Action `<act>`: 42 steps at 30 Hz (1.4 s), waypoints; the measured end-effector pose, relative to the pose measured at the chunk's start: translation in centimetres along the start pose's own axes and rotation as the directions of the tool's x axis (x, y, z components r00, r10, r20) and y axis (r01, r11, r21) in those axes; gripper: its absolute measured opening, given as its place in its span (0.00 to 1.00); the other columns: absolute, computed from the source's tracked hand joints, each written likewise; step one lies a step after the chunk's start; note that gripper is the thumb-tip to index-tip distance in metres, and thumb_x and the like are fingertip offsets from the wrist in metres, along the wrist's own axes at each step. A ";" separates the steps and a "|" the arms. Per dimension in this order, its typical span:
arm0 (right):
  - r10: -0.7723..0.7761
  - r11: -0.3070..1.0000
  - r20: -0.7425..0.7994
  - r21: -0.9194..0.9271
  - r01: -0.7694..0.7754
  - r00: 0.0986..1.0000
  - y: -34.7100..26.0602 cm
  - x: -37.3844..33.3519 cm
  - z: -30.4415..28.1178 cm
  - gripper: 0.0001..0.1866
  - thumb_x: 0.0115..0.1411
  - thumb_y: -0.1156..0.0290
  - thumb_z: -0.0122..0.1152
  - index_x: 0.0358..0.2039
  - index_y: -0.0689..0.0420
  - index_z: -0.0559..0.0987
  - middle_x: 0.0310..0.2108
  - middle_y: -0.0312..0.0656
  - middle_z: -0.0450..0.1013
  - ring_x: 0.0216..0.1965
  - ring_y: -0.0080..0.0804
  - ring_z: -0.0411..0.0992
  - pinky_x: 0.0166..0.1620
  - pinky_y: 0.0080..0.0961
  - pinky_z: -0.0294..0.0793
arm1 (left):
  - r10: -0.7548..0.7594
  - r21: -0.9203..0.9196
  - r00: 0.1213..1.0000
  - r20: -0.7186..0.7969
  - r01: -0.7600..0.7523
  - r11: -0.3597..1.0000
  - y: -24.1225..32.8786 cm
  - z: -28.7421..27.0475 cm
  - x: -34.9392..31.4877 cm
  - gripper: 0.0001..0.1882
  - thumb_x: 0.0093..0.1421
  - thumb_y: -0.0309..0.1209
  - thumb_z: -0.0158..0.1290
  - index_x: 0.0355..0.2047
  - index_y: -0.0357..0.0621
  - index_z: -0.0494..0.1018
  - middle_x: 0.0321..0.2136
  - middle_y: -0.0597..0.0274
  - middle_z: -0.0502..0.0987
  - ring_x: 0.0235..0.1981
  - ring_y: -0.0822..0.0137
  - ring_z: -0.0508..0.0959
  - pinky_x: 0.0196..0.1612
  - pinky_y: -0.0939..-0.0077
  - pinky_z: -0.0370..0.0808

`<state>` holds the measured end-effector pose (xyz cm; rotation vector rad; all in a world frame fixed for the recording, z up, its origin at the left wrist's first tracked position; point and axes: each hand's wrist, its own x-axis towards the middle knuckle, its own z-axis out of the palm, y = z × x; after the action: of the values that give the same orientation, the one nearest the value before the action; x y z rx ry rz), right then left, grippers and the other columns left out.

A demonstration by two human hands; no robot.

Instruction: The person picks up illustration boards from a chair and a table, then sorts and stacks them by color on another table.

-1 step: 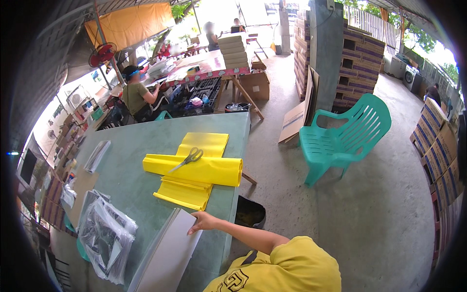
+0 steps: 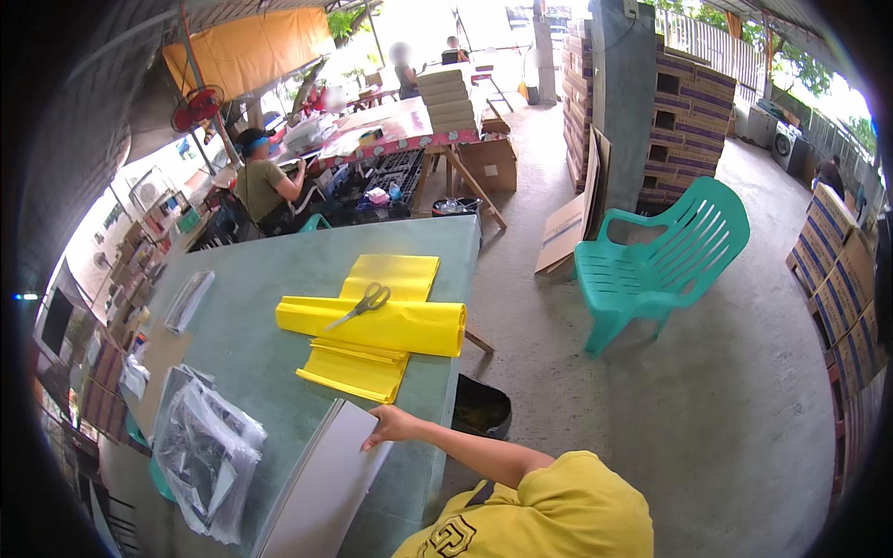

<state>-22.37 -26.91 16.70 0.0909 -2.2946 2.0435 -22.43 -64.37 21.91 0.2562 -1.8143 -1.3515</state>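
Our right hand (image 2: 395, 425) has its fingers gripping grey boards (image 2: 326, 484); our left is unseen. Yellow sheeting (image 2: 414, 325) seems already folded, scissors (image 2: 359, 306) idle on top.

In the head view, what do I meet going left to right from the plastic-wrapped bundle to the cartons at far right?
Plastic-wrapped bundle, pale panels, right hand, black container, green chair, cartons.

bare tabletop (image 2: 286, 409) between grey boards (image 2: 321, 488), plastic bundle (image 2: 209, 456) and yellow sheets (image 2: 358, 367) — beyond sheets, scissors (image 2: 374, 296) on yellow roll (image 2: 419, 327) obstruct
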 end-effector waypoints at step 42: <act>0.555 0.820 -0.827 0.562 0.109 0.088 1.7 -60.1 -24.6 0.28 0.49 0.59 0.58 0.45 0.68 0.68 0.40 0.47 0.69 0.42 0.37 0.67 0.46 0.32 0.65 | 0.037 -0.045 -0.068 0.997 -0.111 0.993 23.5 20.1 -49.7 0.28 0.47 0.43 0.56 0.43 0.38 0.66 0.36 0.50 0.74 0.38 0.57 0.75 0.42 0.70 0.69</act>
<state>37.62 -2.33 12.47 -1.3334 -0.8387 1.7067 1.51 -11.20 16.26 -1.2870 -2.9940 -1.4674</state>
